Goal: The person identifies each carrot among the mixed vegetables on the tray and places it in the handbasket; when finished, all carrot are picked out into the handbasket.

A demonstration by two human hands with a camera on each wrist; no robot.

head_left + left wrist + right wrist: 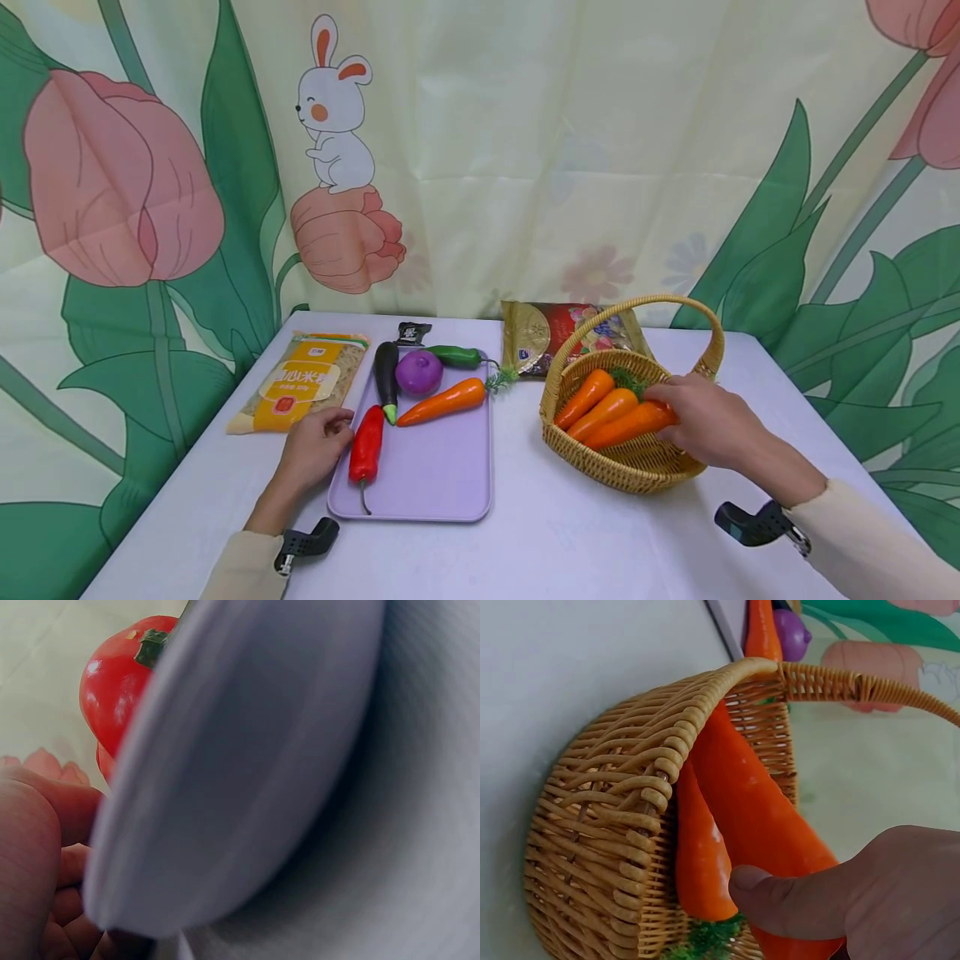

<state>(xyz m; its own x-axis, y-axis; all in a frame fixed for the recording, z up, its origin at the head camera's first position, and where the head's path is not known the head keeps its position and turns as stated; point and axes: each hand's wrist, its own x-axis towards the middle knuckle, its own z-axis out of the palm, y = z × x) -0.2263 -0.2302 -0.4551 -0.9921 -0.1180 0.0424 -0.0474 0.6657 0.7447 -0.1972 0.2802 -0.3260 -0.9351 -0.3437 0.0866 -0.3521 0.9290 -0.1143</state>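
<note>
Partly hidden, carrot [626,425] under right hand [705,419], tray [247,765] blurred close-up.

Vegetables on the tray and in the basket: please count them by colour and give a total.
Orange carrots: 4, three in the basket, one on the tray
Red pepper: 1
Green pepper: 1
Purple onion: 1
Dark eggplant: 1
Total: 8

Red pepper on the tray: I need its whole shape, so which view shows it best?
The head view: the red pepper lies full length at the tray's left edge, beside the left hand. The left wrist view shows only its stem end behind the tray rim; the right wrist view misses it.
</note>
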